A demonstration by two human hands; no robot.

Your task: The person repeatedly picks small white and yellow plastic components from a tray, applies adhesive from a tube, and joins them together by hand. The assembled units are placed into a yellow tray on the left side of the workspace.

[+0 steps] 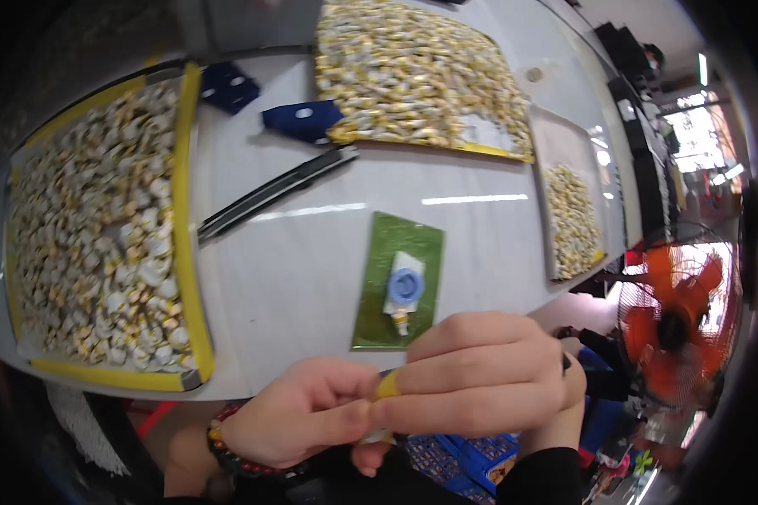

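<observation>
My left hand (pixel 299 412) and my right hand (pixel 484 370) meet in front of me at the table's near edge, fingers closed together. Pinched between them is a small yellow and white piece (pixel 387 385), mostly covered by my fingers, so its exact kind is hidden. Just beyond my right hand lies a green mat (pixel 379 295) on the table. On the mat rests a small white holder (pixel 400 305) topped by a round blue disc (pixel 406 286), with a yellow-banded tip pointing toward me.
Left stands a yellow-edged tray (pixel 187 227) of small white and yellow pieces. Similar pieces fill a far tray (pixel 480 151) and part of a right tray (pixel 553 252). Dark blue cloths (pixel 299 120) and a black bar (pixel 278 194) lie between. An orange fan (pixel 674 320) stands right; blue crates (pixel 455 461) sit below.
</observation>
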